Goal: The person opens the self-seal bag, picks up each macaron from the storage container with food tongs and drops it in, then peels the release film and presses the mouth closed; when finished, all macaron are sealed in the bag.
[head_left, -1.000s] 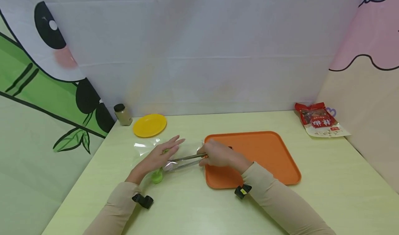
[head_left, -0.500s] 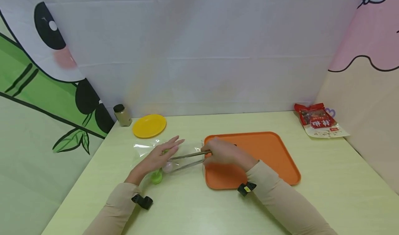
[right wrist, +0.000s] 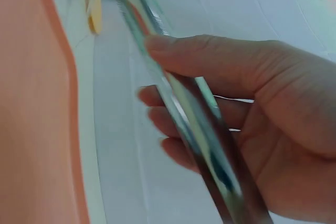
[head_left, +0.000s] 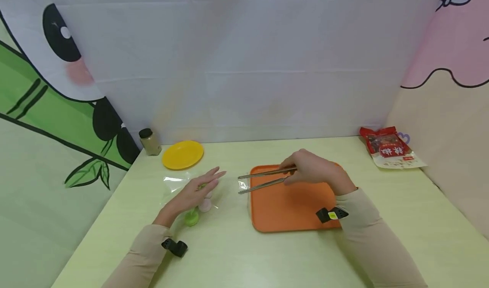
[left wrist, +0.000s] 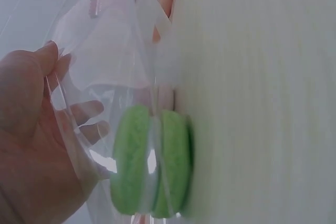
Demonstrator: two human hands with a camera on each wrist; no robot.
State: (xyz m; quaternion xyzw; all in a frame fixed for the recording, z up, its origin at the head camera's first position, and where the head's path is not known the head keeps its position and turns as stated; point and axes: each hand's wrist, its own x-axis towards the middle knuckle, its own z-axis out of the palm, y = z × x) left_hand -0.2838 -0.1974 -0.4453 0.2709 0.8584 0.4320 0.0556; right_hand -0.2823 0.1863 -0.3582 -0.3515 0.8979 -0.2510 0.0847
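A clear plastic bag [head_left: 175,183] lies on the left of the table, with green macarons [head_left: 192,216] and pink macarons [head_left: 205,205] in it. My left hand [head_left: 195,191] is at the bag; in the left wrist view its thumb and fingers hold the film beside a green macaron [left wrist: 149,161]. My right hand [head_left: 311,171] grips metal tongs [head_left: 267,173] above the orange tray [head_left: 275,220]. The tongs' tips point left, spread apart, with nothing between them, near the bag's right end. Part of the bag is hidden behind the left hand.
Behind the bag sits a yellow plate [head_left: 183,154], with a black-lidded jar [head_left: 150,141] to its left. At the far right corner leans a red and white food packet [head_left: 391,148]. A printed cloth [head_left: 244,67] hangs behind the table.
My right hand has drawn the tongs back to the right and up, out of the bag and over the tray. The pink macarons stay behind in the bag. My left hand has hardly moved.
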